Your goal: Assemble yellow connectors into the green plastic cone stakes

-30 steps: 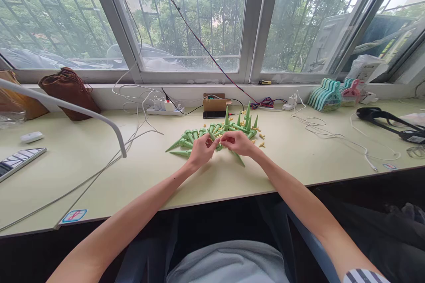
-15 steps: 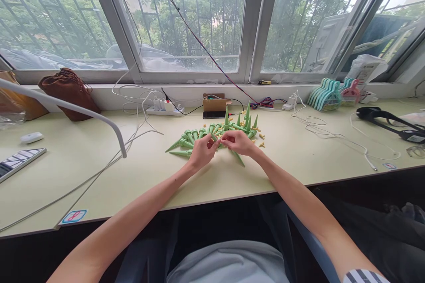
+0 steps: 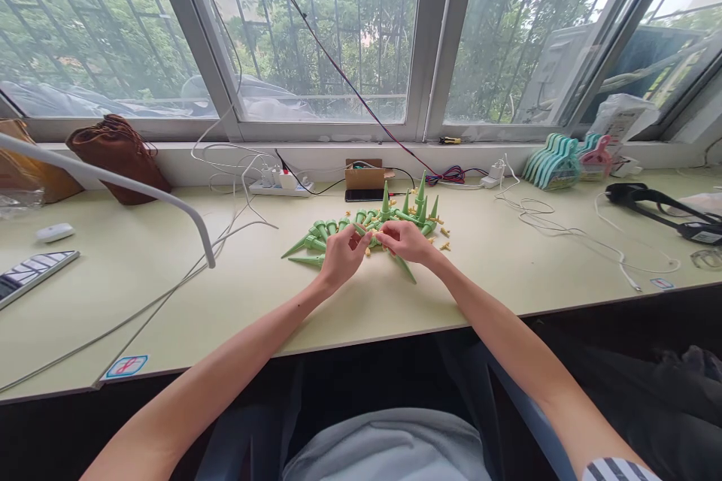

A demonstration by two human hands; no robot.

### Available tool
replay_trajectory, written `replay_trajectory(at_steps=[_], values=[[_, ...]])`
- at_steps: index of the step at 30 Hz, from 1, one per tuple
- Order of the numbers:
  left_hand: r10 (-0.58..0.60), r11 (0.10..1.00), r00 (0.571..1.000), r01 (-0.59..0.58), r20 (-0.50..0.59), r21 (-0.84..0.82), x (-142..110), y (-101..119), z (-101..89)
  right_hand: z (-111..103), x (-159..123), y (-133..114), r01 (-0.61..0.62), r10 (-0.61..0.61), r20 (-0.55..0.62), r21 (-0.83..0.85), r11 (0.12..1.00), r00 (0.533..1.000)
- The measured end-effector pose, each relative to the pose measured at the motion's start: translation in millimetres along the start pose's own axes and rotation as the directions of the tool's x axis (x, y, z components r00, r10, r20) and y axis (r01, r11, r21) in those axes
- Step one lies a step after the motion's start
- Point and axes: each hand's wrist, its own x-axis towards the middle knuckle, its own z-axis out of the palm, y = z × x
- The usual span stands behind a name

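My left hand (image 3: pixel 340 255) is closed around a green plastic watering spike (image 3: pixel 359 228), mostly covered by my fingers. Close beside it, my right hand (image 3: pixel 407 240) pinches a small yellow plastic valve (image 3: pixel 377 234) between thumb and fingertips, at the end of the spike. Whether the two parts are joined cannot be made out. More green spikes (image 3: pixel 320 228) lie in a row to the left, and several stand point up (image 3: pixel 421 192) behind my right hand. One loose spike (image 3: pixel 404 269) lies under my right wrist. Small yellow valves (image 3: pixel 445 246) are scattered around.
Behind the pile are a phone (image 3: pixel 364 195) and a small cardboard box (image 3: pixel 363 177). A white power strip (image 3: pixel 280 184) with cables stands by the windowsill. A curved white lamp arm (image 3: pixel 186 212) crosses the left side. Teal hangers (image 3: pixel 551 161) and black goggles (image 3: pixel 665 210) are at the right.
The green spike in my left hand has tilted and shifted slightly, and the yellow valve now shows between my fingertips. My arms have stayed almost in place.
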Motion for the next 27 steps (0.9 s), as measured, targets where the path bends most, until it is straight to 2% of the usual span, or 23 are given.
replay_trajectory(at_steps=[20, 27], values=[[0.115, 0.991, 0.992, -0.119, 0.051, 0.063, -2.0, -2.9, 1.3, 0.9, 3.4, 5.6, -0.023, 0.023, -0.013, -0.033, 0.999, 1.0], [0.101, 0.994, 0.989, -0.097, 0.106, -0.041, -3.4, 0.7, 0.6, -1.0, 2.7, 1.9, -0.034, 0.034, -0.067, 0.001, 0.999, 0.997]])
